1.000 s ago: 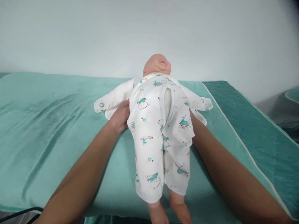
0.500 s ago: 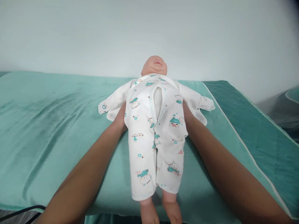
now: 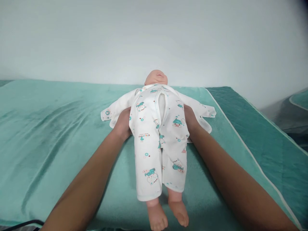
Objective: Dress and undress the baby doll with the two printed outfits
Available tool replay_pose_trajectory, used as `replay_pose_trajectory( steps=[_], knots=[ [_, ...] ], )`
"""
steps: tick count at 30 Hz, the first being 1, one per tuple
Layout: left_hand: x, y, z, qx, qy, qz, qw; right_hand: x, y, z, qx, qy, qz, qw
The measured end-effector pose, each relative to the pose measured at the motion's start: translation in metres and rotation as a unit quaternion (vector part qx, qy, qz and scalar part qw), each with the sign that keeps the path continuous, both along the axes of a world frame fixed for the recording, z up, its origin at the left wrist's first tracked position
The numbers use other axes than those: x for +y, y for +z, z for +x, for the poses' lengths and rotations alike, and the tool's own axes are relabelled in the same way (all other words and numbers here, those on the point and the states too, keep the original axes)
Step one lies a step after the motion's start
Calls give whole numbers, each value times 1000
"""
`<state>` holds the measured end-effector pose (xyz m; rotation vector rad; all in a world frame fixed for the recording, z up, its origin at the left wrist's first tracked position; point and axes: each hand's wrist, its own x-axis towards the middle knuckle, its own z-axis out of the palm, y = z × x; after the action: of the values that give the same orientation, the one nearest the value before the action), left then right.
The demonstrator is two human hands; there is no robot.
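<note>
A baby doll lies on its back, head toward the wall and bare feet toward me. It wears white printed trousers with an open slit at the crotch. Spread beneath it is a white long-sleeved top, its sleeves out to both sides. My left hand reaches under the doll's side at the left, fingers hidden behind the trousers. On the opposite side my right hand is tucked under the body in the same way, its fingers also out of sight.
A light green cloth with wrinkles at the left covers the surface. Darker green fabric lies along the right side. Behind rises a pale wall. A black cable shows at the lower left edge.
The doll's head and upper body have come down lower in view, and its feet show more fully. Both hands stay at its sides, with more of their backs showing.
</note>
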<state>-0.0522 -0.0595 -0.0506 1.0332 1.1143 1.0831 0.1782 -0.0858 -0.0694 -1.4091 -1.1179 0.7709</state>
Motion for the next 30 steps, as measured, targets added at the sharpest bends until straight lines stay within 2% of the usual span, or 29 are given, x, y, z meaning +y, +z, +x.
replay_pose_trajectory(
  steps=[3,5,9,12,15,19,22,24,27,28,30],
  knots=[
    [0,2,-2,6,-2,7,1000,-2,5,-3,66,2,-23,998],
    [2,4,-5,38,17,36,998,-2,6,0,62,-2,-21,998],
    [7,5,-9,157,104,158,969,0,4,8,-74,-100,26,992],
    [9,7,-9,193,107,229,948,1,4,8,-128,-130,96,979],
    [10,10,-7,221,45,270,936,0,6,5,-131,-77,140,978],
    [20,10,-6,278,-39,317,906,0,7,5,-151,22,154,976],
    [28,4,-8,309,-60,329,890,-1,6,8,-169,43,147,974],
    [26,-3,-12,334,-41,348,875,-7,4,7,-199,28,141,969],
    [6,-15,-24,397,-9,379,836,-33,-3,3,-282,20,125,951],
    [-5,-19,-28,420,-19,390,819,-45,-6,2,-317,33,119,940],
    [-29,-25,-37,456,-81,418,782,-71,-12,-1,-385,82,113,912]
  ],
)
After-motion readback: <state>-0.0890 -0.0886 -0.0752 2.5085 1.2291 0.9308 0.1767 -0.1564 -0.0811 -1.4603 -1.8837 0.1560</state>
